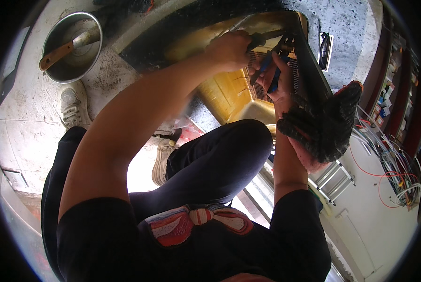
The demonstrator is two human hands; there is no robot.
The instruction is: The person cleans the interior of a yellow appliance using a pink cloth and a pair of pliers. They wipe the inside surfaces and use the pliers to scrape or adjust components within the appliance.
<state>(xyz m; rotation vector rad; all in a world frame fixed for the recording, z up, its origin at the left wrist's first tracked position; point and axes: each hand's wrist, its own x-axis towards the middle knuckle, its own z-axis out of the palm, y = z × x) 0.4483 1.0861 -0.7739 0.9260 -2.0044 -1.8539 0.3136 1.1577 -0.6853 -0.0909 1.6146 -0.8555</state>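
My left hand [229,49] is closed around a dark handle or hose end [258,39] above a yellow-stained housing [224,95]. Beside it, my right hand [281,79] grips blue-handled pliers [266,63]. Their dark jaws meet a small metal fitting [287,46]; whether they are clamped on it is unclear. Below both hands is a brown finned or perforated grille [256,86] inside the housing. A black-and-pink work glove [323,127] overlaps my right forearm; no wearer's arm shows.
A metal bowl [97,46] holding a wooden-handled scraper [57,55] rests on the floor at upper left. The housing's dark rim [312,67] curves past my hands. Right of me are a speckled panel [348,31], an aluminium ladder [333,181] and tangled cables [395,176].
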